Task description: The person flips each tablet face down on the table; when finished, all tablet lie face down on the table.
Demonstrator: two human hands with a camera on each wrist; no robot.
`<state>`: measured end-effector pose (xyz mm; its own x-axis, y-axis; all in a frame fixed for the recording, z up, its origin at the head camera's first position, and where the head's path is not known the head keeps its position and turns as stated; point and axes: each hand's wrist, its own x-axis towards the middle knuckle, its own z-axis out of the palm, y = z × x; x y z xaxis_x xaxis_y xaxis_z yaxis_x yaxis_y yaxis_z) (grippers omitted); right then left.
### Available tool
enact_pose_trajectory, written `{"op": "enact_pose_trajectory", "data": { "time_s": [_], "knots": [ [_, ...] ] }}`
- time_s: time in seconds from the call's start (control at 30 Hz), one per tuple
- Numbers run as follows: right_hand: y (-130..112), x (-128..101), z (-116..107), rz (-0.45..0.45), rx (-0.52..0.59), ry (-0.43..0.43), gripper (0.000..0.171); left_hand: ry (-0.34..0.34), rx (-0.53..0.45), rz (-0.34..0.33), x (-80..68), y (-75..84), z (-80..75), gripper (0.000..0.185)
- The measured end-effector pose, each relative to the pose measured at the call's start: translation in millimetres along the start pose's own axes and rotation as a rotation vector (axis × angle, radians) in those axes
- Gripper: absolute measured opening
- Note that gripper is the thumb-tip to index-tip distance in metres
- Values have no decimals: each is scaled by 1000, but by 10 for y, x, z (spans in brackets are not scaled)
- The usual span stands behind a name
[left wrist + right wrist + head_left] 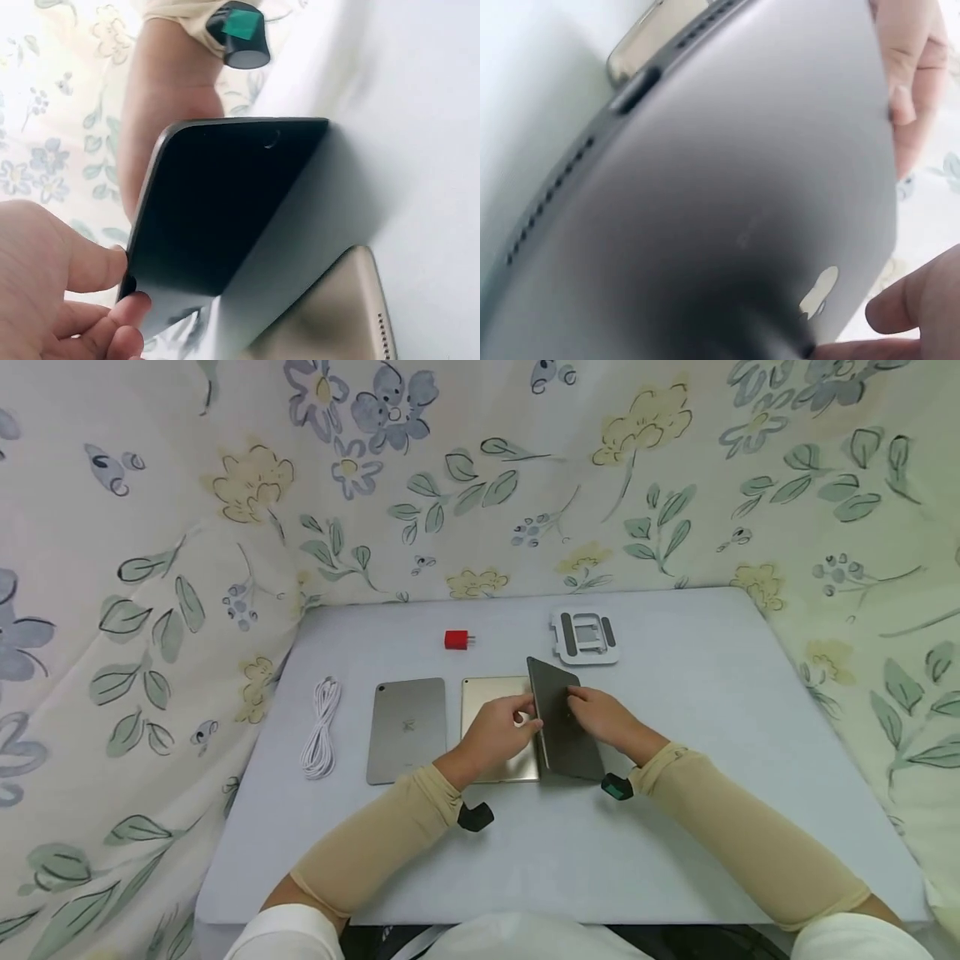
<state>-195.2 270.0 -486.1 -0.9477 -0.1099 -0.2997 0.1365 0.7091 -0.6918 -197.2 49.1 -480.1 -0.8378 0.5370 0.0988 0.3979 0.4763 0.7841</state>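
A dark grey tablet [561, 731] stands tilted on its long lower edge, raised from the table. My left hand [498, 731] pinches its upper edge between thumb and fingers; in the left wrist view the black screen [217, 195] faces that hand [60, 285]. Behind the tablet, my right hand [611, 718] touches the grey back [705, 172] near the logo with a fingertip, the thumb held apart, as the right wrist view shows. Beside the raised tablet a gold tablet [485, 692] lies flat, partly hidden by my left hand.
Left of the gold tablet lies a grey tablet [407, 731], back up. A coiled white cable [321, 727] rests further left. Toward the back are a red plug charger [455, 639] and a folded silver stand [587, 652]. Floral cloth [480, 485] hangs behind the white table [720, 860].
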Motion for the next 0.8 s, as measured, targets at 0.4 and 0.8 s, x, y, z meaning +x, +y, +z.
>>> {"op": "enact_pose_trajectory", "data": {
  "time_s": [0.4, 0.8],
  "knots": [
    [218, -74, -135, 50, -53, 23, 57, -161, 157, -14, 159, 5, 244, 11],
    [425, -133, -180, 74, -175, 62, 54, -316, 492, -89, 280, 117, 500, 27]
  ]
}}
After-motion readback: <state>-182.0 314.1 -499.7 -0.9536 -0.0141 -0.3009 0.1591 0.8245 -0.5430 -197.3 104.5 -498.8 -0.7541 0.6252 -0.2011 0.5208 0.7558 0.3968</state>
